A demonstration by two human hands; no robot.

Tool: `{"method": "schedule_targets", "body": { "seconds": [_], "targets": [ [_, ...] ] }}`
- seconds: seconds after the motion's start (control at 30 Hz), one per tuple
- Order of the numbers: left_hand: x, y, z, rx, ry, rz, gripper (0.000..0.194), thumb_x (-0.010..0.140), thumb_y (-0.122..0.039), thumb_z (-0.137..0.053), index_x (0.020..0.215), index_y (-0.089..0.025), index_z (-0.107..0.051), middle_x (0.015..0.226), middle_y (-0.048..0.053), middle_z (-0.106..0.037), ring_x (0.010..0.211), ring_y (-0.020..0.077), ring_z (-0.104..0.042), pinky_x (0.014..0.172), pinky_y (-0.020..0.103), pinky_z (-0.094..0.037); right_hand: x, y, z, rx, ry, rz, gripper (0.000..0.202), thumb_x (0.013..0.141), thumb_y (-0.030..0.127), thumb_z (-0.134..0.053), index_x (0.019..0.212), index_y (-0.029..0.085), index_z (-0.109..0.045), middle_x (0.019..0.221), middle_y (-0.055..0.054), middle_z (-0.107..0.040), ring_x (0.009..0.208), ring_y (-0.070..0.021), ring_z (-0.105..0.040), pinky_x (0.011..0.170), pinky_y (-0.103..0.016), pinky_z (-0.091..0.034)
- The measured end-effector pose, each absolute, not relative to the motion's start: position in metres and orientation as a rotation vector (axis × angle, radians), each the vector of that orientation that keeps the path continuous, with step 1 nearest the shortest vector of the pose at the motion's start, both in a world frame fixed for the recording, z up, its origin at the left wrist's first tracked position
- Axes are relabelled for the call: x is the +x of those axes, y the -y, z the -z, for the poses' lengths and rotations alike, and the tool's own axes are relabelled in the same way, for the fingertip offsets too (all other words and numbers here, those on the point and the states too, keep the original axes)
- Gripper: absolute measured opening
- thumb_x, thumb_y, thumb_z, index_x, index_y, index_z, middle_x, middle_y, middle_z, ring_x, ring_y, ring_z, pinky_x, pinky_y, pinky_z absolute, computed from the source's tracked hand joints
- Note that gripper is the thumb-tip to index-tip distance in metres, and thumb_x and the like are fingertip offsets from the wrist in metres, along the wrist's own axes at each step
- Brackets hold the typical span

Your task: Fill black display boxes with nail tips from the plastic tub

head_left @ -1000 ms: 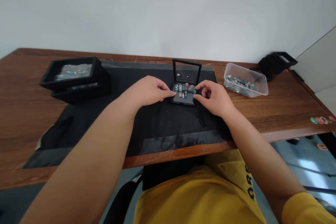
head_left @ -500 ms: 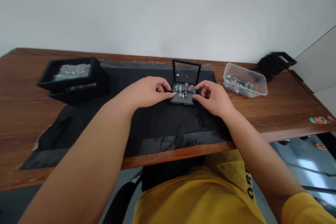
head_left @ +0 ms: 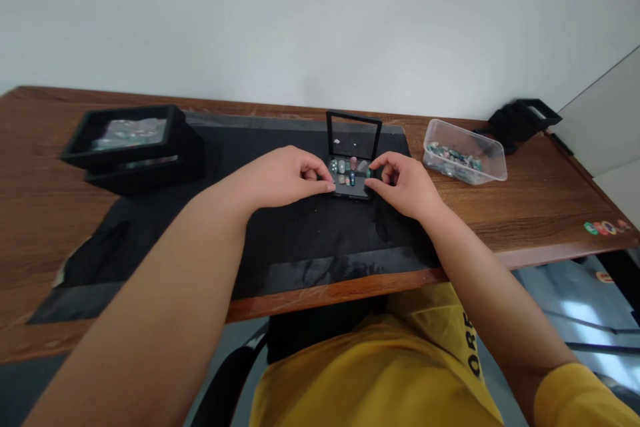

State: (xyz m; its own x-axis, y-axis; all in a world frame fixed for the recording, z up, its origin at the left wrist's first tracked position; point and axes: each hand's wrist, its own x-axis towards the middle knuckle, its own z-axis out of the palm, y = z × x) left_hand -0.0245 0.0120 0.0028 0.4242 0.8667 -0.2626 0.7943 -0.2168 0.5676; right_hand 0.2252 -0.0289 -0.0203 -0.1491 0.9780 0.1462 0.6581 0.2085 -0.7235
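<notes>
The left hand (head_left: 285,177) and right hand (head_left: 405,185), fingers curled, flank the open black case (head_left: 353,188) on the mat (head_left: 300,233) — probably steadying it — though whether either pinches anything I cannot tell

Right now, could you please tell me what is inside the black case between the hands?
The black case holds small glossy pieces, green, pink, pale and dark blue, in two rows. The left hand and right hand cover parts of its sides, hiding what lies there.
</notes>
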Motion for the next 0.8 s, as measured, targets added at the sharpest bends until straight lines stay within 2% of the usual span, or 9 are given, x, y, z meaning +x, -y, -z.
{"method": "schedule_targets", "body": {
  "seconds": [0.2, 0.37, 0.53, 0.8],
  "targets": [
    [-0.028, -0.014, 0.0, 2.07, -1.531, -0.278, 0.04, 0.071, -0.061, -0.075, 0.094, -0.028, -0.075, 0.072, 0.003, -0.067, 0.067, 0.0219, -0.059, 0.064, 0.038, -0.035, 0.225, 0.029, 0.021, -1.505, 1.886, -0.68, 0.017, 0.083, 0.026, -0.077, 0.098, 0.021, -0.07, 0.069, 0.005, -0.058, 0.062, -0.0128, -0.049, 0.066, -0.03, -0.038],
    [-0.022, -0.012, 0.0, 2.057, -1.577, -0.207, 0.042, 0.067, -0.066, -0.08, 0.087, -0.029, -0.076, 0.072, 0.004, -0.066, 0.069, 0.0242, -0.061, 0.063, 0.04, -0.033, 0.225, 0.029, 0.022, -1.502, 1.886, -0.68, 0.017, 0.083, 0.027, -0.077, 0.098, 0.021, -0.07, 0.068, 0.005, -0.058, 0.062, -0.0131, -0.05, 0.065, -0.03, -0.038],
    [-0.019, -0.011, 0.002, 2.104, -1.592, -0.242, 0.036, 0.071, -0.061, -0.078, 0.085, -0.029, -0.074, 0.07, 0.004, -0.068, 0.07, 0.0245, -0.062, 0.062, 0.039, -0.033, 0.225, 0.029, 0.022, -1.501, 1.891, -0.679, 0.017, 0.083, 0.027, -0.077, 0.098, 0.022, -0.07, 0.069, 0.005, -0.06, 0.063, -0.0135, -0.051, 0.066, -0.03, -0.038],
    [-0.015, -0.006, -0.001, 2.138, -1.643, -0.205, 0.035, 0.079, -0.058, -0.073, 0.099, -0.029, -0.076, 0.079, 0.005, -0.07, 0.075, 0.0269, -0.064, 0.064, 0.038, -0.034, 0.225, 0.028, 0.023, -1.514, 1.896, -0.682, 0.017, 0.083, 0.026, -0.077, 0.098, 0.021, -0.071, 0.069, 0.005, -0.059, 0.062, -0.0132, -0.05, 0.066, -0.03, -0.038]
  ]
}}
